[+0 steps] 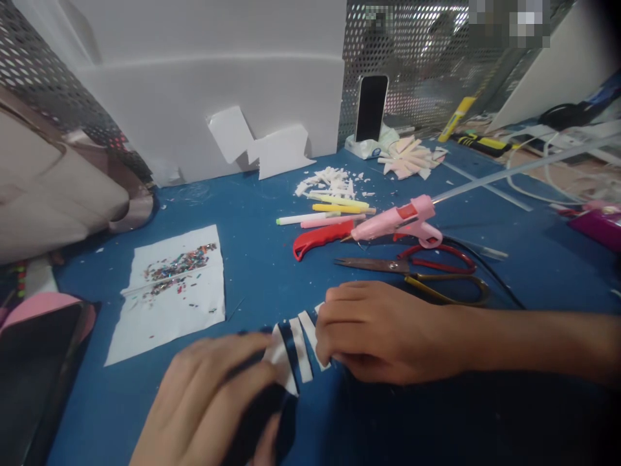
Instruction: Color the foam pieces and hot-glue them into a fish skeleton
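My right hand rests knuckles up on the blue table, fingers curled and pressed on the right ends of some white strips that lie side by side. My left hand is low in the view, fingers bent, touching the left end of the same strips next to a dark piece I cannot make out. Its edges are smeared by motion.
Behind my right hand lie scissors, a pink glue gun, a red-handled cutter and several pens. A white sheet with coloured bits lies left. A phone stands at the back, white foam board behind.
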Demonstrator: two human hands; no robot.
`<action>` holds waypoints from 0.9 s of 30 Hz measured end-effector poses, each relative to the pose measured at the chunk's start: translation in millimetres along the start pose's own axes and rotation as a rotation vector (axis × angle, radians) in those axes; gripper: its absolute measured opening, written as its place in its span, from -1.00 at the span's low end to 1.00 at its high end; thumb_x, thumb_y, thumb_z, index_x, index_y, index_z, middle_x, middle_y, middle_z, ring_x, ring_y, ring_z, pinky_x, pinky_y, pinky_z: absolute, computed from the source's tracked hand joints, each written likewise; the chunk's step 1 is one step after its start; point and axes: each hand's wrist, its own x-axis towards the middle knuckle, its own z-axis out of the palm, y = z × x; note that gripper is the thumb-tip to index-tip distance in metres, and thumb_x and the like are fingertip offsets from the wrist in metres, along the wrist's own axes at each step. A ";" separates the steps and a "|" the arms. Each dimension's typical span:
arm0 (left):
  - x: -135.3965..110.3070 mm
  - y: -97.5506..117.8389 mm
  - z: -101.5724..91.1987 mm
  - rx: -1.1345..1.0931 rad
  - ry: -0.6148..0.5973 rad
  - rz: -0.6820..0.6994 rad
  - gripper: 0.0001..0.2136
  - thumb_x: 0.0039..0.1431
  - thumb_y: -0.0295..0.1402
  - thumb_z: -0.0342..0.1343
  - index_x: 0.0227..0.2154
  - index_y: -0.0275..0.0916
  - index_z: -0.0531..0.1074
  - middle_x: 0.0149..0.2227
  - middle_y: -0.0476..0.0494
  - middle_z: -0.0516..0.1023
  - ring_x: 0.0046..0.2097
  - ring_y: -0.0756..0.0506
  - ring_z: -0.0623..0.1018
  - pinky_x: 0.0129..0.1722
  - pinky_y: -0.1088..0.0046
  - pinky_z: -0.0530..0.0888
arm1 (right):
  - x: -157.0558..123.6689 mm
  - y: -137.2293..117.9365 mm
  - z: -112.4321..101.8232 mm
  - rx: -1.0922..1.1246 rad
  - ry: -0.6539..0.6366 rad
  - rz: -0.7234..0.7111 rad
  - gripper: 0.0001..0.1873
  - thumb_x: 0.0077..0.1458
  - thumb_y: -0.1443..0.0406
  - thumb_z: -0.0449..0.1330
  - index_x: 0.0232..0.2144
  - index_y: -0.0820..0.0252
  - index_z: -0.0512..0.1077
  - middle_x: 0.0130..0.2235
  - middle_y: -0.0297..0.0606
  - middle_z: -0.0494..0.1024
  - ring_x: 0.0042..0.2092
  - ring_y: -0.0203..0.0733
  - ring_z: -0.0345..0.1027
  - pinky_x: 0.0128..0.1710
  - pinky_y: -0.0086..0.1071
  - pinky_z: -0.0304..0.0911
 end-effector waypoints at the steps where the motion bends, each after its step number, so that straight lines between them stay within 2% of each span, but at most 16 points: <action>1: 3.2 -0.6 1.0 0.004 0.009 -0.043 -0.74 0.18 -0.47 0.09 -0.06 -0.24 0.35 0.06 -0.17 0.39 0.06 -0.14 0.40 0.05 0.28 0.32 | 0.0 0.6 0.0 -0.009 0.003 -0.003 -0.85 0.24 0.42 0.05 -0.23 0.23 0.42 -0.22 -0.27 0.47 -0.21 -0.25 0.21 -0.10 -0.36 0.14; 3: 8.6 -1.4 3.8 0.010 -0.030 -0.112 -0.57 0.16 -0.31 0.15 0.07 -0.27 0.26 0.10 -0.19 0.38 0.10 -0.14 0.38 0.09 0.32 0.32 | -0.3 1.5 -0.1 -0.023 0.011 -0.008 -0.85 0.26 0.41 0.04 -0.23 0.23 0.41 -0.22 -0.26 0.47 -0.21 -0.24 0.22 -0.09 -0.36 0.14; 5: 12.3 -0.8 7.0 0.008 -0.083 -0.164 -0.37 0.14 -0.23 0.18 0.22 -0.27 0.13 0.14 -0.19 0.37 0.14 -0.15 0.36 0.13 0.32 0.31 | -0.9 2.0 0.0 -0.030 0.022 -0.013 -0.85 0.27 0.40 0.03 -0.22 0.22 0.41 -0.21 -0.25 0.47 -0.19 -0.24 0.22 -0.06 -0.35 0.14; 9: 16.7 3.7 13.0 -0.016 -0.144 -0.252 -0.21 0.13 -0.27 0.19 0.35 -0.20 -0.08 0.16 -0.16 0.38 0.17 -0.19 0.35 0.18 0.21 0.27 | -2.0 1.7 0.1 -0.036 0.031 -0.021 -0.84 0.26 0.41 0.03 -0.23 0.23 0.42 -0.21 -0.25 0.47 -0.19 -0.23 0.22 -0.04 -0.34 0.15; 15: 22.7 8.5 18.2 -0.053 -0.155 -0.274 -0.17 0.11 -0.29 0.16 0.37 -0.16 -0.17 0.08 -0.12 0.45 0.12 -0.20 0.38 0.23 0.06 0.21 | -1.0 3.2 1.5 -0.012 0.026 -0.006 -0.85 0.25 0.41 0.04 -0.23 0.24 0.41 -0.21 -0.27 0.47 -0.19 -0.23 0.20 -0.09 -0.34 0.14; 27: 27.3 14.6 20.3 -0.055 -0.183 -0.304 -0.18 0.13 -0.32 0.13 0.37 -0.17 -0.19 -0.03 -0.08 0.47 0.03 -0.16 0.45 0.30 -0.01 0.05 | -1.6 1.5 3.0 -0.005 0.007 0.001 -0.86 0.24 0.41 0.06 -0.22 0.23 0.42 -0.20 -0.24 0.48 -0.19 -0.22 0.20 -0.11 -0.33 0.16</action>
